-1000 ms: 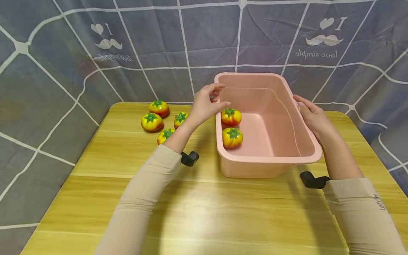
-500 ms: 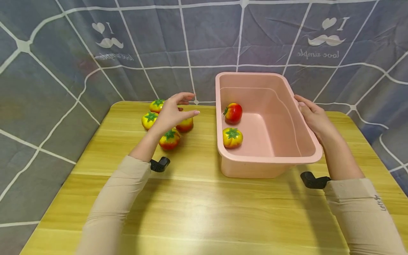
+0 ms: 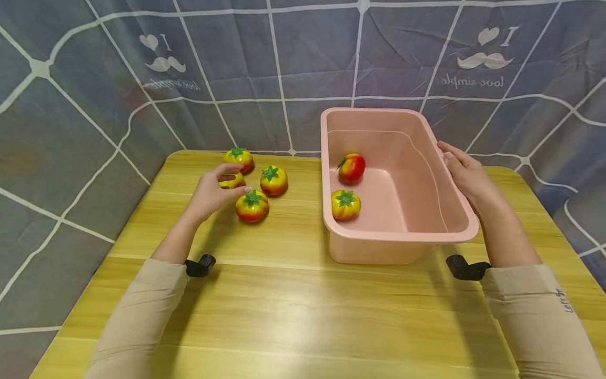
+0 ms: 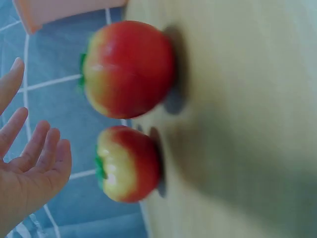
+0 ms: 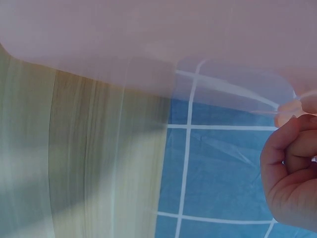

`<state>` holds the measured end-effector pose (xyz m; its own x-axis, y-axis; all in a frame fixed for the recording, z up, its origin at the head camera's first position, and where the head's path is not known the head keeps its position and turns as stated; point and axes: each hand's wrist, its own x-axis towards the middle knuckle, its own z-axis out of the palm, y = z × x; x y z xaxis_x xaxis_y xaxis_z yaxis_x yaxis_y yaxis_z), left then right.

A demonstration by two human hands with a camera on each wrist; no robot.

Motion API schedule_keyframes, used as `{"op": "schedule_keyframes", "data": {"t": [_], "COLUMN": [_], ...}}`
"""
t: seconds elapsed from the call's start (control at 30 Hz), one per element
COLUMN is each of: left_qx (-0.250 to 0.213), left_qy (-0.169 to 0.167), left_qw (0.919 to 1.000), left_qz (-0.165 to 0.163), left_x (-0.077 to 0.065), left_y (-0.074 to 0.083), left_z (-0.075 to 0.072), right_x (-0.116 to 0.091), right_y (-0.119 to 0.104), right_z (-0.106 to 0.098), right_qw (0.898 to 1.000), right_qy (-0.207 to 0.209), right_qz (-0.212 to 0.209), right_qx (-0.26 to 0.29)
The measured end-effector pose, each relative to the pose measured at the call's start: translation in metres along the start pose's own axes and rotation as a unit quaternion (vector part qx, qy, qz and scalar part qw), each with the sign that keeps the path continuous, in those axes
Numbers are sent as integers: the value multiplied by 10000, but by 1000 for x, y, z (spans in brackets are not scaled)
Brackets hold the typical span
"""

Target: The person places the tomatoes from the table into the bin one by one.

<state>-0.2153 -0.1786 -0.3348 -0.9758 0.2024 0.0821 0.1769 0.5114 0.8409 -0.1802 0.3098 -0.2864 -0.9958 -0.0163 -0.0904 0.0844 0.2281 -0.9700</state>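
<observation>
In the head view my left hand [image 3: 210, 192] hovers over the group of tomatoes, thumb and fingers apart, with nothing held. It partly covers a yellow tomato [image 3: 232, 181]. Around it lie a front tomato [image 3: 252, 206] near the thumb tip, a right tomato [image 3: 274, 181] and a back tomato [image 3: 240, 159], all red-yellow with green leafy tops. The left wrist view shows the relaxed fingers [image 4: 49, 148] apart from two tomatoes. My right hand [image 3: 468, 173] grips the right rim of a pink plastic tub [image 3: 400, 237]. Inside, one tomato [image 3: 352, 168] lies on its side and another [image 3: 345, 205] sits upright.
Everything stands on a wood-grain table [image 3: 293, 316]. A grey curtain with white lines [image 3: 312, 68] hangs right behind the table's back edge and along both sides. A black wrist mount [image 3: 201, 266] sticks out beside the left cuff.
My left hand has moved left from the tub's left rim to the tomatoes on the table. The rear tomato in the tub has tipped over and rolled slightly right. My right hand stays on the rim.
</observation>
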Motion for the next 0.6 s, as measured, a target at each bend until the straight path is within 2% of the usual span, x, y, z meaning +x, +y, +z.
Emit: {"op": "schedule_keyframes", "data": {"t": [0.17, 0.27, 0.5, 0.6], "left_qx": [117, 62, -138, -143], "left_qy": [-289, -439, -787, -858], "left_qw": [9993, 9988, 9964, 9957], "left_qz": [-185, -208, -293, -331], "left_x": [-6, -8, -10, -11], "left_y": [-17, -25, -37, -39], "left_z": [4, 7, 12, 14], "right_x": [1, 2, 1, 1], "right_y": [2, 2, 2, 2], "right_z": [1, 1, 1, 0], "right_qw": [9979, 9975, 9994, 9988], "right_qy": [-31, -9, 65, 36], "right_qz": [-133, -164, -64, -76], "right_qx": [634, 691, 325, 478]}}
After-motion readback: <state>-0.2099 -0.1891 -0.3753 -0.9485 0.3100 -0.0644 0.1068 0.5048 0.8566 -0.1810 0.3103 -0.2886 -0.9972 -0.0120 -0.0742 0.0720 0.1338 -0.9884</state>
